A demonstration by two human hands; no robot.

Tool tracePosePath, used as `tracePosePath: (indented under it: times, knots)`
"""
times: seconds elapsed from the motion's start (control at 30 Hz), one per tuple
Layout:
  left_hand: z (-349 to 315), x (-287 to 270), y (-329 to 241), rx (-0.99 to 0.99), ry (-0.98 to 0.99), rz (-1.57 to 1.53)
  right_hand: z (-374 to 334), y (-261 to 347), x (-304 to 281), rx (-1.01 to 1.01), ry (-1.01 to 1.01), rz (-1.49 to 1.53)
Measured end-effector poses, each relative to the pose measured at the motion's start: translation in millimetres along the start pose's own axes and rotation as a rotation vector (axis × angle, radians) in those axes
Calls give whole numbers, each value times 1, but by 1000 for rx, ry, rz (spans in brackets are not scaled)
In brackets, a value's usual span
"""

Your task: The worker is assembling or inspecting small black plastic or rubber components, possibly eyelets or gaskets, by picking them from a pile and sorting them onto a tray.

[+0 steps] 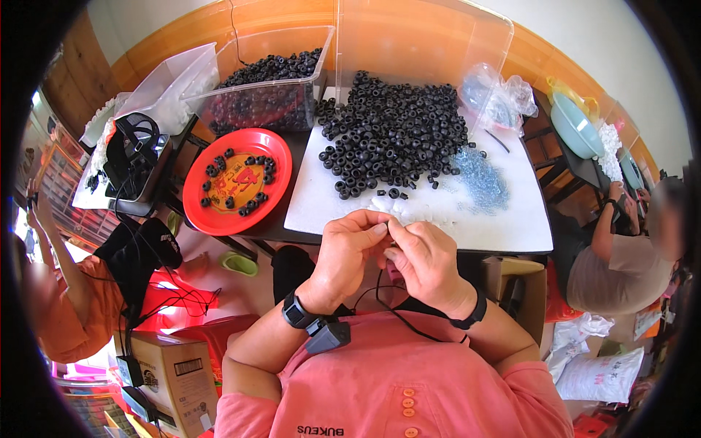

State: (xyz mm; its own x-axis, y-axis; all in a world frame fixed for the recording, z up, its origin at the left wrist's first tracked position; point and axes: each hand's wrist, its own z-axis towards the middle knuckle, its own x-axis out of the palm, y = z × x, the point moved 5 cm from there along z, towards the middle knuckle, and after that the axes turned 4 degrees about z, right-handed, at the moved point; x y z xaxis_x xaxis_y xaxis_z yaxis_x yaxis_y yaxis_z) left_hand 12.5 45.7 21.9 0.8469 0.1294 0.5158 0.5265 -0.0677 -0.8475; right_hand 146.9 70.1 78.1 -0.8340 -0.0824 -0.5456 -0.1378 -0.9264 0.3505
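My left hand (352,244) and my right hand (423,255) meet in front of my chest, at the near edge of a white mat (310,208). Both are closed in a pinch, fingertips touching. Whatever sits between them is too small and covered to name; only a dark speck shows. Just beyond lies a big heap of small black ring-like plastic parts (398,128). To its right, tiny clear bluish pieces (482,182) are spread out, and small white bits (409,208) lie nearer my fingers. A red round plate (196,193) at the left carries several of the black parts.
A clear bin (212,102) full of black parts stands at the back left, and an upright clear plastic box (423,36) behind the heap. Plastic bags (500,98) lie at the back right. People sit at both sides: an orange sleeve (102,306) left, a grey-brown shirt (621,277) right.
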Motion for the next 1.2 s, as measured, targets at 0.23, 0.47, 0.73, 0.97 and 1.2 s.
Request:
tracePosePath:
  times: [0.23, 0.47, 0.73, 0.97, 1.2]
  knots:
    - [12, -10, -11, 90, -34, 42, 17, -65, 0, 273, 8, -210]
    - [14, -28, -7, 98, -33, 5, 23, -83, 38, 239, 275, -482]
    - [35, -13, 14, 161, 36, -170, 0, -105, -4, 341, 389, -468]
    - [31, -15, 17, 211, 31, -181, 9, -97, 12, 272, 438, -471]
    - [33, -16, 11, 252, 35, -182, 10, -121, 2, 297, 489, -459]
